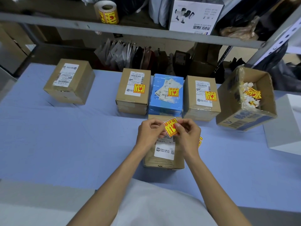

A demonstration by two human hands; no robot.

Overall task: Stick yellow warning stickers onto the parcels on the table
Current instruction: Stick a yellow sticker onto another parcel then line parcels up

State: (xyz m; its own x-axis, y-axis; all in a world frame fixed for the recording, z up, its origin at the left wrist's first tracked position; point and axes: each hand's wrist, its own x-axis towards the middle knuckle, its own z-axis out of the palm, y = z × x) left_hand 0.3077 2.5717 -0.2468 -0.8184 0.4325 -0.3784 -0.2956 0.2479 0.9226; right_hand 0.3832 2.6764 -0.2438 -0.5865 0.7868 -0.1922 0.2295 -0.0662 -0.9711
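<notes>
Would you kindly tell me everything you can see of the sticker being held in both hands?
The sticker is a small yellow square with a red band of characters across its top, red symbols beneath and a white edge, seemingly paper. It is held tilted above the nearest brown parcel, not yet stuck on. The left hand pinches its left edge and the right hand its right edge.

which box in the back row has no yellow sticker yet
The far-left brown box, standing alone: its top shows only a white label.
</notes>
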